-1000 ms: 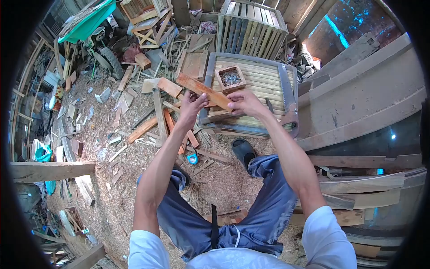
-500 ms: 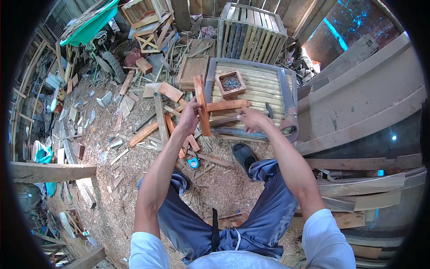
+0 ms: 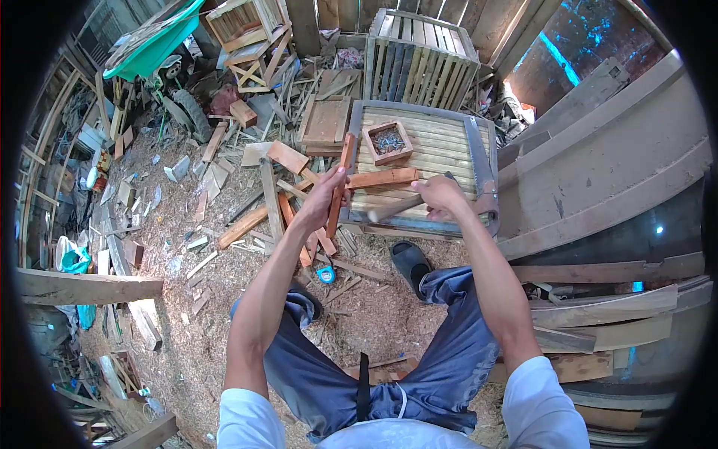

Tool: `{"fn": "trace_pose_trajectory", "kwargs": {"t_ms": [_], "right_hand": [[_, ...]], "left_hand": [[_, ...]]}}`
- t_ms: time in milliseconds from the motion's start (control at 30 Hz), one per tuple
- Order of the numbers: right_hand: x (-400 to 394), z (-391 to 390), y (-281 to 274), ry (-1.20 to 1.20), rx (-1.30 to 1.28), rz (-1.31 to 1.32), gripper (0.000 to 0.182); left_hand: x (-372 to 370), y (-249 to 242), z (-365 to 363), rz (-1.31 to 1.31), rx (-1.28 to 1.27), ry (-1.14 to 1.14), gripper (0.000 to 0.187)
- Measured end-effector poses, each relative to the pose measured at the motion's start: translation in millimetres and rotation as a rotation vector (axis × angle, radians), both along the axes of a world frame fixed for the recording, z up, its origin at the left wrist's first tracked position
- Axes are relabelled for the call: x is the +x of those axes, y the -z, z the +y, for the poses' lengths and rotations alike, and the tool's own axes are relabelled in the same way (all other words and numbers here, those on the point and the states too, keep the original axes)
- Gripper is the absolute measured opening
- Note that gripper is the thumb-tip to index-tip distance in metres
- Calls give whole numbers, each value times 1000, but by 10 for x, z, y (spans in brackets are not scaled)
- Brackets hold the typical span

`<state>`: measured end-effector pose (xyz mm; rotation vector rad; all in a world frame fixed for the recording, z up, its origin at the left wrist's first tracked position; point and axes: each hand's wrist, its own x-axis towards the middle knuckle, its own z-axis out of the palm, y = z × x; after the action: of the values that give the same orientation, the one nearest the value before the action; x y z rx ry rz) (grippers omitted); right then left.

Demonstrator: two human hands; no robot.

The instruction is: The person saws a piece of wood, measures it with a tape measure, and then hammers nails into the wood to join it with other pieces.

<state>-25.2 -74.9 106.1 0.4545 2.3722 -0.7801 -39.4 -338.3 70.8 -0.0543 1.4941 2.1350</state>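
Observation:
My left hand is closed around a reddish wooden strip, held tilted at the left edge of a slatted panel. A second wooden piece lies across the slats, one end meeting that strip; whether they are fastened cannot be seen. My right hand is closed on a hammer, whose pale handle points left and whose dark head shows partly behind the fingers. Just beyond the second piece sits a small square wooden box with nails in it.
A handsaw lies along the panel's right side. Slatted crates stand at the back. Wood offcuts and a blue tape measure lie on the shaving-covered ground. Curved boards lean at the right.
My right hand has closed on the hammer and its handle has swung nearer me. My left hand has moved right and turned the wooden strip to lean the other way.

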Motion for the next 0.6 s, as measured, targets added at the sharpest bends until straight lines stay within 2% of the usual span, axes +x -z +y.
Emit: {"fn": "trace_pose_trajectory", "kwargs": {"t_ms": [33, 233, 267, 367, 433, 467, 533, 600], "right_hand": [[18, 69, 4, -26, -4, 6, 49], [380, 389, -82, 280, -327, 141, 20], [434, 424, -88, 328, -383, 140, 25], [744, 308, -308, 377, -596, 416, 33], [900, 109, -374, 416, -698, 454, 44], [979, 1, -367, 440, -750, 472, 50], [1068, -165, -270, 416, -697, 372, 42], [1064, -369, -222, 412, -634, 247, 38]], "left_hand": [[8, 12, -23, -9, -34, 9, 40], [83, -10, -160, 70, -193, 125, 41], [93, 6, -175, 101, -217, 136, 41], [176, 4, -237, 251, -422, 186, 39], [211, 53, -300, 288, -519, 217, 39], [223, 152, -354, 396, -599, 208, 37], [216, 299, -423, 623, -757, 189, 34], [233, 274, -465, 708, -900, 238, 29]]}}
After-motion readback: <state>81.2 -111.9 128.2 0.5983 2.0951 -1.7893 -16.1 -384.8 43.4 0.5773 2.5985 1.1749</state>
